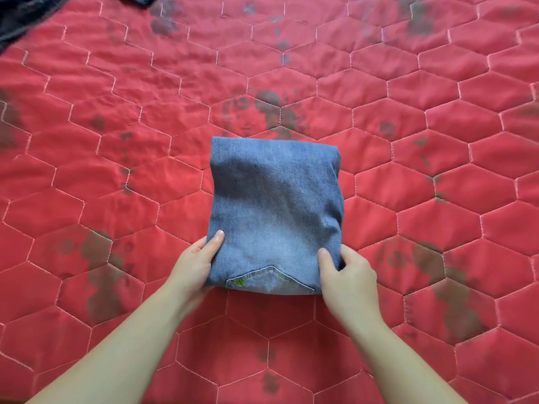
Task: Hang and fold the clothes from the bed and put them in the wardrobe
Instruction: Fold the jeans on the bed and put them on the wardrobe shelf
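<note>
Both hands clasp the folded jeans (275, 217) at their near corners, left hand (196, 265) and right hand (347, 272) with thumbs on top, on the red quilt (408, 112)

Filling the whole view: a red quilted bedspread (408, 199) stitched in pale hexagons, showing faded dark floral prints in patches, lying under soft, even light.
</note>
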`<action>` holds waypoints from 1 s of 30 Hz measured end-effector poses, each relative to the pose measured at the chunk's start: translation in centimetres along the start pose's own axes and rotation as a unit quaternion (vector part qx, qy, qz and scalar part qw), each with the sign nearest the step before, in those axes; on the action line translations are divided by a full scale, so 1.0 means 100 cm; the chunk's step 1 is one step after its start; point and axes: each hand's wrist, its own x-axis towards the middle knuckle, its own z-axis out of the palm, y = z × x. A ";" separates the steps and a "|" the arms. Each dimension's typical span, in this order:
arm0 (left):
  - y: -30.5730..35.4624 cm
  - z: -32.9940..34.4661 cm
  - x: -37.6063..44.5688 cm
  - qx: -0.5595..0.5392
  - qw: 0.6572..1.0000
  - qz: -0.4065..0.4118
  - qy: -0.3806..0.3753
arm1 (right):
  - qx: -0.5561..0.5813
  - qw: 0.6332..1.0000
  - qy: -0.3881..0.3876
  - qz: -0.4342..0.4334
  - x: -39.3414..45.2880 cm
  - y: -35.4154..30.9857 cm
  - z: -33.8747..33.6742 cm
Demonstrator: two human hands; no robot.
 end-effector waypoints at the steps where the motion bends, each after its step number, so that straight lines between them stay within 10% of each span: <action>1: 0.000 0.000 -0.001 -0.008 1.000 -0.005 -0.005 | 0.051 0.999 0.002 0.001 0.000 -0.002 0.001; 7: -0.004 0.005 0.000 0.092 0.992 0.045 0.077 | 0.280 0.955 0.024 0.093 0.011 -0.014 0.005; 10: -0.008 0.006 0.000 0.356 0.900 0.153 0.199 | 0.150 0.975 -0.016 0.163 0.027 -0.010 0.015; 16: -0.001 0.009 0.002 0.437 0.839 0.216 0.240 | -0.043 0.971 0.156 -0.179 0.034 -0.028 0.011; 20: -0.004 0.005 0.008 0.436 0.849 0.207 0.215 | -0.229 0.896 0.035 -0.379 0.062 -0.079 0.031; 26: -0.010 0.002 0.014 0.430 0.853 0.212 0.205 | -0.423 0.813 -0.070 -0.395 0.140 -0.133 0.074; 30: -0.007 0.008 0.012 0.426 0.861 0.196 0.198 | -0.380 0.837 -0.017 -0.394 0.170 -0.145 0.074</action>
